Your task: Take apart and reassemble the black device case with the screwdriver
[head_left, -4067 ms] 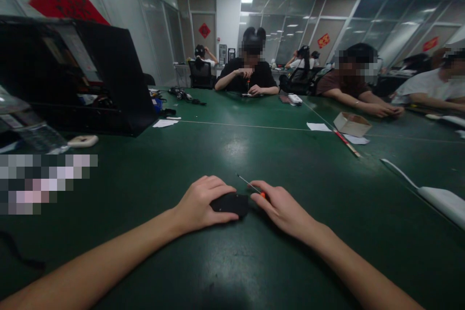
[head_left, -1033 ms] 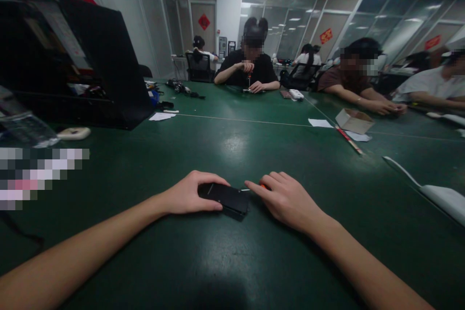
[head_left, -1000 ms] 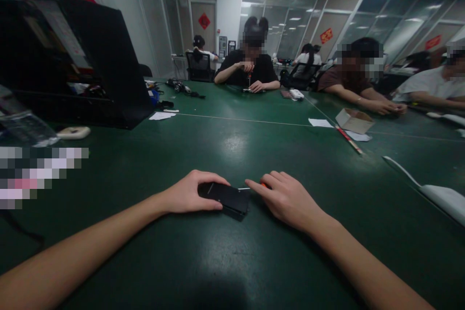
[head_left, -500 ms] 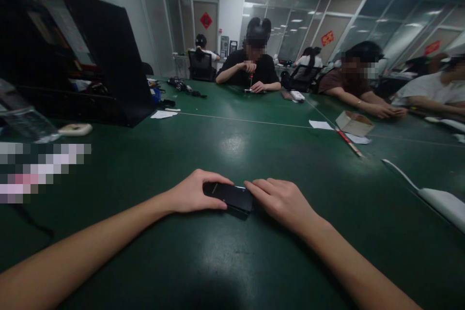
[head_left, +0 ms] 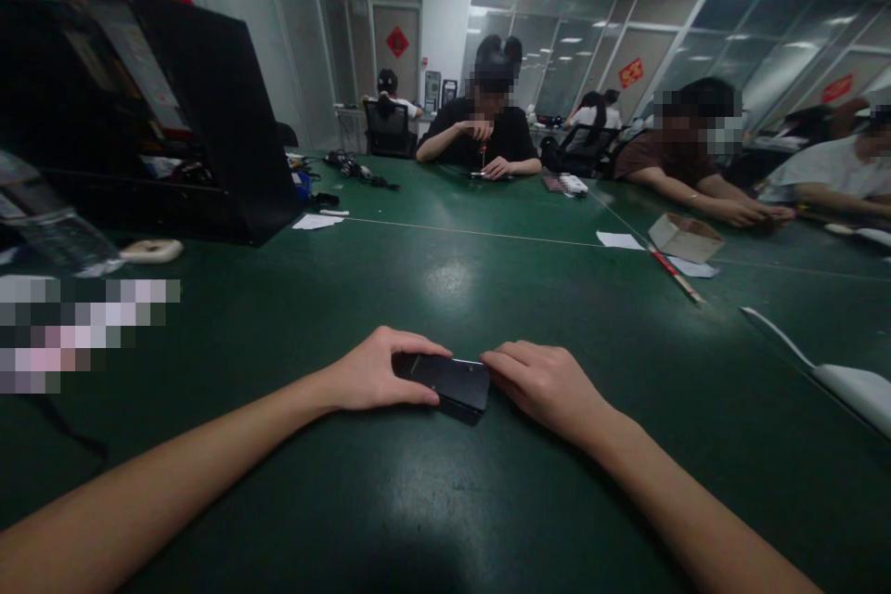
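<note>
A small black rectangular box (head_left: 460,382) lies low over the green table in front of me, its flat top facing up and a thin light line along its far edge. My left hand (head_left: 386,373) wraps its left end, thumb on the near side and fingers on the far side. At the right end is my right hand (head_left: 547,385), its fingers bent and pressed together, fingertips at the far right corner. The right thumb is hidden, so what those fingers pinch, if anything, does not show.
A large black open case (head_left: 268,135) stands at the left, near a clear plastic bottle (head_left: 59,213). Right of me are an open cardboard box (head_left: 686,238), a red-and-white stick (head_left: 675,275) and a white device (head_left: 856,394). Across the table a person (head_left: 480,135) holds a screwdriver.
The view has shifted slightly, so everything sits a little further right. My right fingertips have moved slightly along the box's right end; the left grip is the same.
</note>
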